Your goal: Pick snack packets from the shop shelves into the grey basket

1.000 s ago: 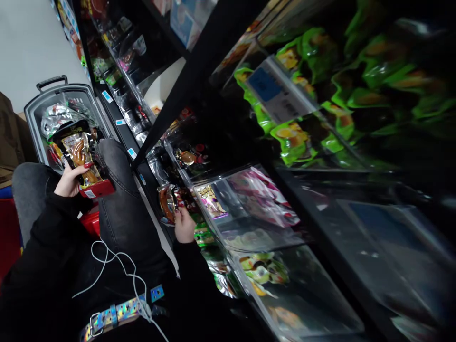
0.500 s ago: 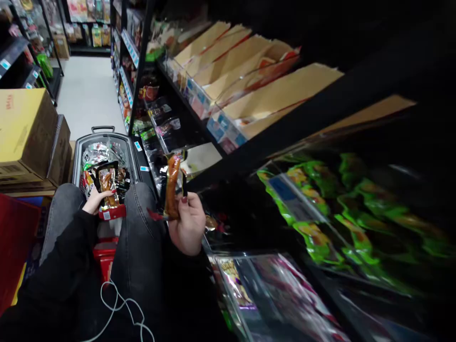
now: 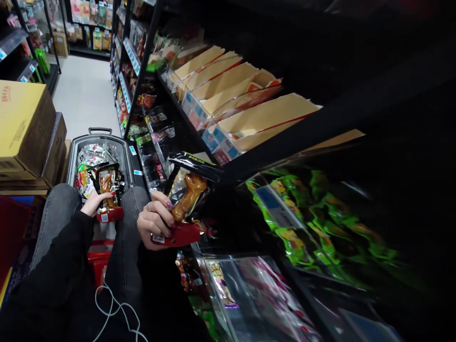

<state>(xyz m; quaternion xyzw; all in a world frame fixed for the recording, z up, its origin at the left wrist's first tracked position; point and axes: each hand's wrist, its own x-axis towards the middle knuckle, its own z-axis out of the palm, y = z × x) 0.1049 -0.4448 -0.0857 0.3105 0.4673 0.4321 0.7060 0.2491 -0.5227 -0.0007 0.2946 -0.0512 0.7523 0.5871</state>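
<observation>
Between my knees, my left hand (image 3: 93, 203) is closed on a snack packet (image 3: 108, 186) with a clear window, brown food inside and a red lower edge. Just beyond it, a grey basket (image 3: 72, 159) holds several more packets. My right hand (image 3: 155, 223) grips the edge of another snack packet (image 3: 190, 194), with a black top, a clear window and a red bottom band. A brown piece of food shows through that window. The packet is tilted in front of the shelving, apart from the left hand; part of the thumb side is hidden.
Opened cardboard display boxes (image 3: 245, 83) line the shelf at the right. Green packets (image 3: 292, 244) lie in clear bins below. A yellow carton (image 3: 21, 128) stacked on others stands at the left. A white cable (image 3: 116, 308) hangs over my lap, above a red stool (image 3: 99, 256).
My right hand has moved left and turned over, so the packet's window side now faces me. The left hand keeps its packet in about the same place. The view has shifted slightly.
</observation>
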